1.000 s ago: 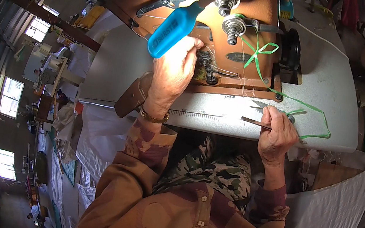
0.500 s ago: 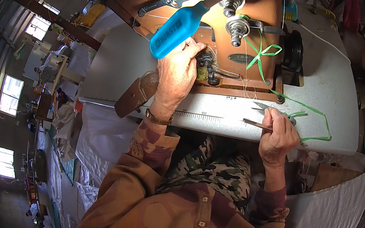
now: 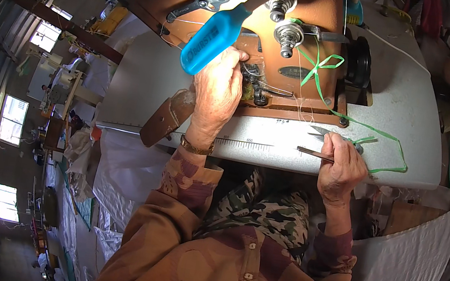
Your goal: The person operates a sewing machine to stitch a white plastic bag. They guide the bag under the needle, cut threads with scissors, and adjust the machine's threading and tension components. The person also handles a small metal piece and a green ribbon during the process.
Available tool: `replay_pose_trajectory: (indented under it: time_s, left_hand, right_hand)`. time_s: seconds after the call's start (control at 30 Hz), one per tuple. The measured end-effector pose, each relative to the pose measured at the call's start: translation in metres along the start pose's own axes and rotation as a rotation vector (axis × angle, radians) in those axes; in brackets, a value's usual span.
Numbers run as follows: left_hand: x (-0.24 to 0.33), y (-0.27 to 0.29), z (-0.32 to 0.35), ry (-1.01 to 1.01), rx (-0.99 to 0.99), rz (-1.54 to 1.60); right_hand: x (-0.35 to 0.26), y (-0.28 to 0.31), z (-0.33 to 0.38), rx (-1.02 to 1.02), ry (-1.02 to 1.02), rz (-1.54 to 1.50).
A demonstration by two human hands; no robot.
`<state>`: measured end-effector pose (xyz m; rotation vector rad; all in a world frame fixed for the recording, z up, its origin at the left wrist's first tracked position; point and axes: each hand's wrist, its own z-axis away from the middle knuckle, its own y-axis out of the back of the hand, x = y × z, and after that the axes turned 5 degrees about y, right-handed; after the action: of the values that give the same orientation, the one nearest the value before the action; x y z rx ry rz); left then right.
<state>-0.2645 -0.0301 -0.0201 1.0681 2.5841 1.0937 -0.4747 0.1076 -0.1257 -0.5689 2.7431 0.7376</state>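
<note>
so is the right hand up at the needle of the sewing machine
No, the right hand holds scissors at the table's front edge; the left hand is there.

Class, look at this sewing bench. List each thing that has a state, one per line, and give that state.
Left hand: reaching into the needle area of the orange-brown metal sewing machine.
Right hand: gripping slim metal thread snips, blades apart.
Green plastic ribbon: knotted on the machine, tail trailing across the grey table.

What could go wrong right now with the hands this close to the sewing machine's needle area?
The left hand reaches into the needle area of the sewing machine; if the machine runs, its fingertips could get caught. The right hand holds metal snips by the table edge, and a loose green cord trails close by and could snag.
</note>
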Motion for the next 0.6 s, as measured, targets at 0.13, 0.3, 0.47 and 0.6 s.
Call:
replay_pose_trajectory:
  time_s: [0.13,0.3,0.47,0.6]
  left_hand:
    - [0.003,0.009,0.002,0.068,-0.036,0.071]
    - [0.005,0.013,0.005,0.016,-0.097,-0.02]
    - [0.002,0.004,0.005,0.028,-0.046,0.032]
    - [0.002,0.001,0.005,0.032,-0.065,0.026]
  right_hand:
    - [0.001,0.001,0.0,0.002,0.002,0.001]
    - [0.002,0.0,0.001,0.004,0.002,0.002]
    - [0.001,0.0,0.001,0.0,0.005,-0.001]
    - [0.001,0.002,0.001,-0.017,-0.007,0.0]
